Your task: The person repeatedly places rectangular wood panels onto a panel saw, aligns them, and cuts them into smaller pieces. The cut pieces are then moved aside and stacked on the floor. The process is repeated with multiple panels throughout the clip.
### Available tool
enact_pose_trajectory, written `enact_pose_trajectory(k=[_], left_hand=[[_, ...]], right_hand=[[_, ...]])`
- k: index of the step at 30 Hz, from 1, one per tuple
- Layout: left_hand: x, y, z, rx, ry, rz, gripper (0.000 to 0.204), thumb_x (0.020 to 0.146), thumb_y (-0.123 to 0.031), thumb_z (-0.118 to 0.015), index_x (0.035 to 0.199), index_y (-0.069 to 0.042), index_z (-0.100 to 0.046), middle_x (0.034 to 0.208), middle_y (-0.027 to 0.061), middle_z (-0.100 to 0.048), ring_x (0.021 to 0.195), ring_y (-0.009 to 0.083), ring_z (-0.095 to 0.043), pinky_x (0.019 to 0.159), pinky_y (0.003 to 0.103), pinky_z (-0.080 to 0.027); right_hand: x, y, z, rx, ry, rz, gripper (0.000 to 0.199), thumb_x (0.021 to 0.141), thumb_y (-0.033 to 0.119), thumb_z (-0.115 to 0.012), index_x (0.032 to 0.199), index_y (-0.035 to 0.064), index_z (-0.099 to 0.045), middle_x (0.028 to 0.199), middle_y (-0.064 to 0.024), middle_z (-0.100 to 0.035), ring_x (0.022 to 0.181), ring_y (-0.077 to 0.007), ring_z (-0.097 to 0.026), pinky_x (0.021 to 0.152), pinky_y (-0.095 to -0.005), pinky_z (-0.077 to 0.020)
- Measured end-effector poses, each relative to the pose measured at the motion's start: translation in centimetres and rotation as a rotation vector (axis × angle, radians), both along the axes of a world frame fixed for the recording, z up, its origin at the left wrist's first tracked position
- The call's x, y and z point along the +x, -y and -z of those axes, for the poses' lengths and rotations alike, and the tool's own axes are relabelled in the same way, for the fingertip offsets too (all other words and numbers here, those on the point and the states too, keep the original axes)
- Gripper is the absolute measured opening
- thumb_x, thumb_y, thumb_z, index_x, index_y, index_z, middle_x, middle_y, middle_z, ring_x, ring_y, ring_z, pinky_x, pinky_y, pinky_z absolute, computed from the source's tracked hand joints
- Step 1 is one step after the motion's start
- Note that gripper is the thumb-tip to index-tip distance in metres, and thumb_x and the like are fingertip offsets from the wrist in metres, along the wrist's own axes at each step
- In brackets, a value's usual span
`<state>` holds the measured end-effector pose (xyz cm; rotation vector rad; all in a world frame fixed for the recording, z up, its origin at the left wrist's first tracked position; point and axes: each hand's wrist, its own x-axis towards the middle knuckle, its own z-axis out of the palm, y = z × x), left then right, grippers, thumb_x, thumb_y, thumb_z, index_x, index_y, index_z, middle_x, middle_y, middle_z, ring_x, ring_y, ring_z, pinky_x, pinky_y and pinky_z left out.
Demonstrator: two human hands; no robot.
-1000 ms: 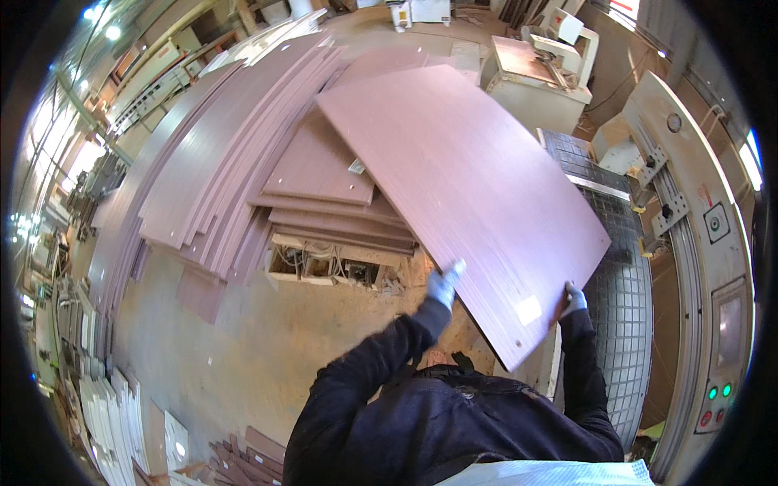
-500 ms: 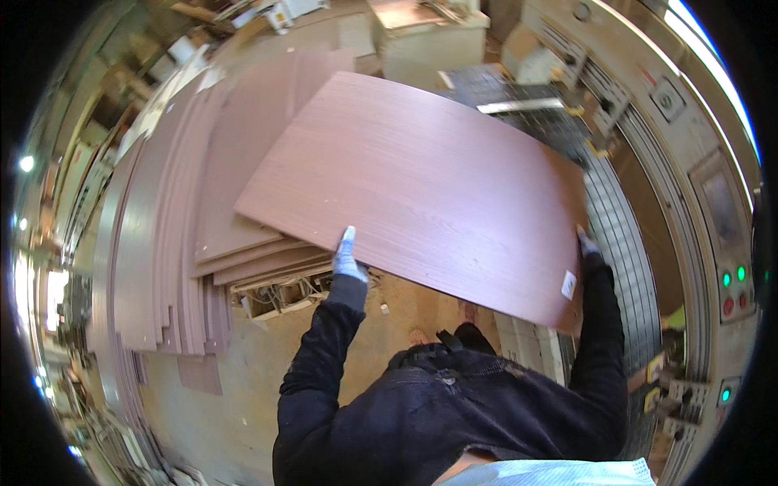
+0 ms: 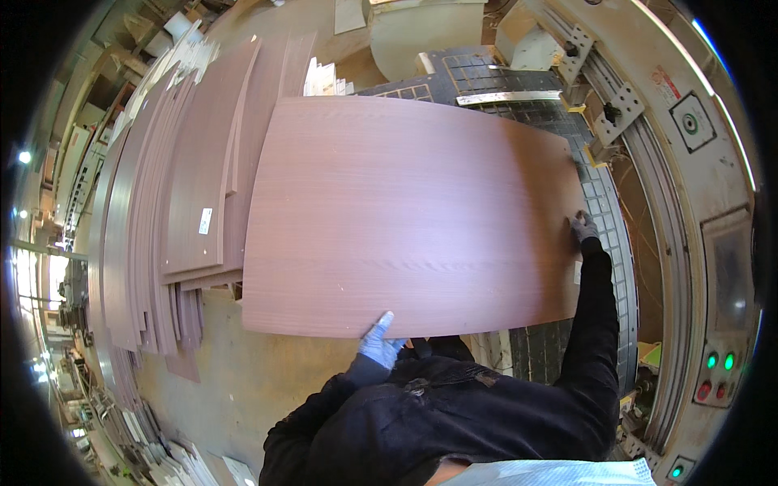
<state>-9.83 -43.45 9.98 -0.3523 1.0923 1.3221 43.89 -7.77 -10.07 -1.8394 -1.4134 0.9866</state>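
A large brown wood-grain panel [image 3: 405, 219] spans the middle of the view, its right part over a dark gridded machine bed [image 3: 539, 356]. My left hand [image 3: 381, 343], in a light blue-grey glove, grips the near edge, thumb on top and the other fingers hidden underneath. At the right edge my right hand [image 3: 582, 226], in a grey glove, holds the panel with its fingertips over the top face. Part of a white label [image 3: 577, 272] shows on the panel near my right wrist. Whether the panel rests on the bed I cannot tell.
Stacks of similar brown panels [image 3: 190, 194] stand to the left, one with a white label. A metal strip [image 3: 509, 98] crosses the bed's far part. Along the right runs a machine rail [image 3: 648, 178] with clamps and a control panel [image 3: 717, 373] with lit green buttons.
The panel has turned to lie squarer across my front, nearer to me and farther over the bed. My left hand has moved right and nearer to my body. The labelled stack panel is now uncovered.
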Motion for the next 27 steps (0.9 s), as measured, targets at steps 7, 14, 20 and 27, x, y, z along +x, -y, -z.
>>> enact_pose_trajectory(k=[7,14,20,27], left_hand=[[3.4,2.0,-2.1,-0.137,-0.078,0.108,0.046,0.08,-0.019,-0.072,0.119,-0.01,-0.051,0.116,0.0067,-0.055,0.105,0.0229,-0.056,0.085,0.038,-0.051],[-0.6,8.1,2.9,0.069,-0.127,0.043,0.047,0.087,-0.026,-0.06,0.127,-0.007,-0.045,0.123,0.0123,-0.052,0.107,0.0312,-0.055,0.086,0.045,-0.051],[-9.2,10.3,0.4,0.276,-0.317,-0.173,0.056,0.084,-0.027,-0.062,0.132,-0.007,-0.04,0.126,0.0108,-0.049,0.116,0.0286,-0.05,0.096,0.047,-0.043],[-3.1,13.9,2.4,0.295,-0.238,0.201,0.052,0.083,-0.02,-0.064,0.127,-0.003,-0.043,0.122,0.0129,-0.051,0.112,0.028,-0.052,0.094,0.044,-0.045]], right_hand=[[-4.2,9.4,-2.4,0.203,0.604,-0.032,0.057,0.084,0.046,-0.055,0.127,0.0083,-0.051,0.112,-0.0236,-0.054,0.105,-0.0382,-0.052,0.09,-0.0428,-0.0423],[0.1,20.5,4.0,0.007,0.254,0.383,0.067,0.088,0.051,-0.047,0.132,0.0004,-0.042,0.135,-0.0214,-0.043,0.12,-0.0333,-0.046,0.1,-0.0393,-0.0362],[-7.5,23.0,3.5,0.229,-0.336,1.028,0.061,0.082,0.009,-0.066,0.134,-0.0013,-0.036,0.132,-0.019,-0.044,0.112,-0.0277,-0.049,0.095,-0.0394,-0.0431],[-2.7,20.9,3.8,0.448,-0.415,0.85,0.046,0.084,0.001,-0.058,0.127,0.0014,-0.043,0.121,-0.0158,-0.049,0.103,-0.0271,-0.051,0.091,-0.0379,-0.0452]])
